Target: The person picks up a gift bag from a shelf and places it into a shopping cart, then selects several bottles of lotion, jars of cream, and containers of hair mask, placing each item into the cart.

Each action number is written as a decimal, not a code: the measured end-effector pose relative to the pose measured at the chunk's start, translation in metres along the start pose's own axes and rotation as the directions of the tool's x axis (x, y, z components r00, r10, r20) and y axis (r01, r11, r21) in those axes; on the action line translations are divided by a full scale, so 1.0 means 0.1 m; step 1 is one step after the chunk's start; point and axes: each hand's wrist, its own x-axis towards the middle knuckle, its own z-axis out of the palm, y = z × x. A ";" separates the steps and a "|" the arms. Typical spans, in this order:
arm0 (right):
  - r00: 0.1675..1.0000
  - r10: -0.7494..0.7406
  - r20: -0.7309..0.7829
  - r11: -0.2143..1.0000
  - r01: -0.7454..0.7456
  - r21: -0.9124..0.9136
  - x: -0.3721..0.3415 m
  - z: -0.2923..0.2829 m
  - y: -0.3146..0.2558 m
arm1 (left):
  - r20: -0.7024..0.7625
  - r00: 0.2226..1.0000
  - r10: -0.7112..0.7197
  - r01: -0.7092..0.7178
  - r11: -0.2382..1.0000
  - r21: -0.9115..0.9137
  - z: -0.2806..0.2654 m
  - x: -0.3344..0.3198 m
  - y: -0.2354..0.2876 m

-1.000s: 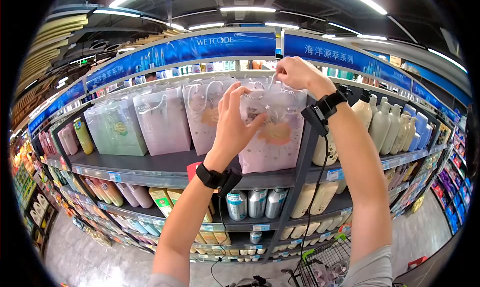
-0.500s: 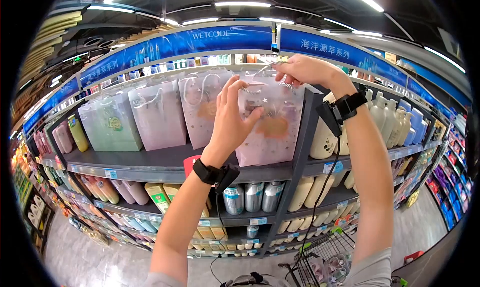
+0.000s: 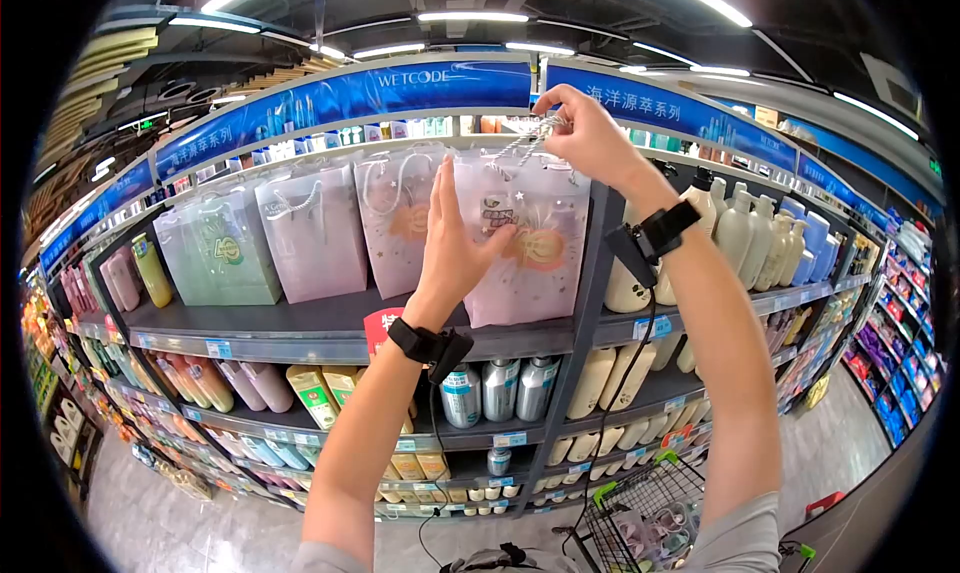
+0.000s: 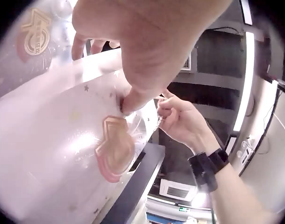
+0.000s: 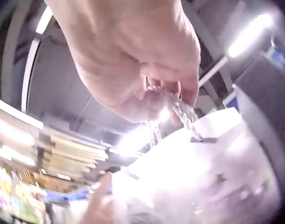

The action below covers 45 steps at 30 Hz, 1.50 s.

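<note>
In the head view a frosted pink gift bag (image 3: 525,298) with stars and an orange print stands upright on the upper shelf. My right hand (image 3: 592,141) holds its twisted rope handles (image 3: 520,153) gathered above the top edge. Curled fingers close round the rope (image 5: 183,114) in the right wrist view. My left hand (image 3: 450,238) lies against the bag's left side, fingers straight and pointing up, thumb on the front. In the left wrist view the thumb (image 4: 133,100) touches the bag's printed face (image 4: 54,140). A second star-patterned bag (image 3: 385,253) stands just left of that hand.
Further left on the shelf (image 3: 330,323) are a lilac bag (image 3: 310,243) and a green bag (image 3: 220,258). A dark upright divider (image 3: 588,303) borders the pink bag on the right, with pump bottles (image 3: 735,223) beyond. A shopping cart (image 3: 650,503) stands below.
My right hand has gathered the rope handles and drawn them upward. My left fingers have straightened and come off the bag's front to its side, leaving more of the print visible.
</note>
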 end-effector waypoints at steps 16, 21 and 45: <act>0.913 0.278 -0.298 0.932 -0.181 0.315 0.11 0.22 0.06 | 0.066 0.996 -0.063 0.055 0.992 0.117 -0.15 0.10 0.09; 0.867 0.399 -0.300 0.809 -0.179 0.561 0.06 0.29 0.03 | 0.073 0.997 -0.007 -0.005 0.986 0.164 -0.19 0.25 0.08; 0.961 0.277 -0.024 0.755 -0.202 0.624 0.13 0.10 0.11 | 0.016 0.996 -0.092 0.090 0.991 0.098 0.05 0.65 0.05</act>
